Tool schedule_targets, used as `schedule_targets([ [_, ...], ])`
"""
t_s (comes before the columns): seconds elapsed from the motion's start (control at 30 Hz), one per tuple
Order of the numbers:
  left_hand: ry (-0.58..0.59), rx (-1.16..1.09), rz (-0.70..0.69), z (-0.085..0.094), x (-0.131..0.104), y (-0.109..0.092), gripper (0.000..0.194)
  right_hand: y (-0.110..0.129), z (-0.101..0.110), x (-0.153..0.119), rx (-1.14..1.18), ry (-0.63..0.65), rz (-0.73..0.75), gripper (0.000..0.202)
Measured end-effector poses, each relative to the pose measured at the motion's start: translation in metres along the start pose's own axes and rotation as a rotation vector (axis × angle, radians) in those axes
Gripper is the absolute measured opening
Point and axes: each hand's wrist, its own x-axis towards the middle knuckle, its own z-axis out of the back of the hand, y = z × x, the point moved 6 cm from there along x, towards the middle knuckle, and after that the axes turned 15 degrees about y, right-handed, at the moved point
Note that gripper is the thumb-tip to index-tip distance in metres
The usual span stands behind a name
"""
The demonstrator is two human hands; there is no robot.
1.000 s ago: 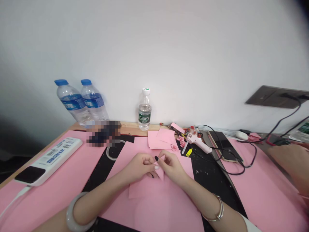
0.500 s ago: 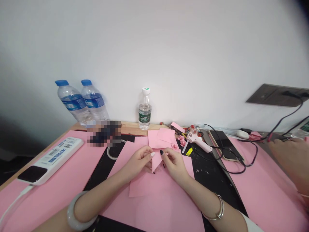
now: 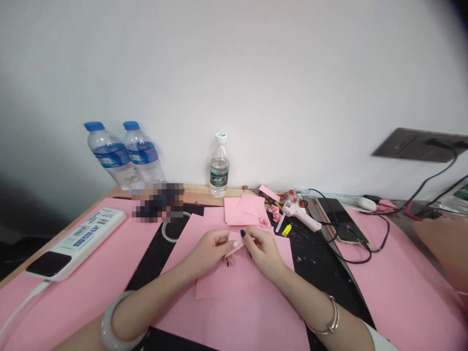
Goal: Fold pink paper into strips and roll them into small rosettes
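Observation:
Between my two hands is a small folded piece of pink paper (image 3: 234,248), a narrow strip of it showing. My left hand (image 3: 214,251) pinches its left side, the white-nailed thumb on top. On the other side my right hand (image 3: 260,248) grips it between thumb and fingers, the thumbnail dark. Large pink sheets (image 3: 252,302) lie beneath both hands. Just beyond them rest a stack of small pink paper squares (image 3: 236,212) and several pink paper roses (image 3: 275,213).
A pink glue gun (image 3: 302,216) and a phone (image 3: 341,219) with black cables lie to the right. A water bottle (image 3: 219,168) stands by the wall. At left is a white power bank (image 3: 78,243). Another person's arm (image 3: 444,243) reaches in at the right edge.
The pink paper has gone from a pointed triangular shape to a narrow folded strip, with my left thumb shifted along it. The other person's hand at the right has moved.

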Motion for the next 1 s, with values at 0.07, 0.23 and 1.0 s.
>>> schedule_targets([
  [0.07, 0.001, 0.006, -0.017, 0.0, 0.0, 0.0, 0.036, 0.001, -0.002, 0.0, 0.003, 0.025, 0.006, 0.035],
  [0.23, 0.002, 0.037, 0.001, -0.001, -0.001, 0.001, 0.036, 0.004, -0.005, -0.001, -0.038, 0.065, 0.035, 0.032],
  [1.0, -0.032, -0.032, 0.033, 0.007, 0.001, 0.001, 0.032, -0.008, -0.005, 0.002, 0.089, 0.037, -0.009, 0.038],
])
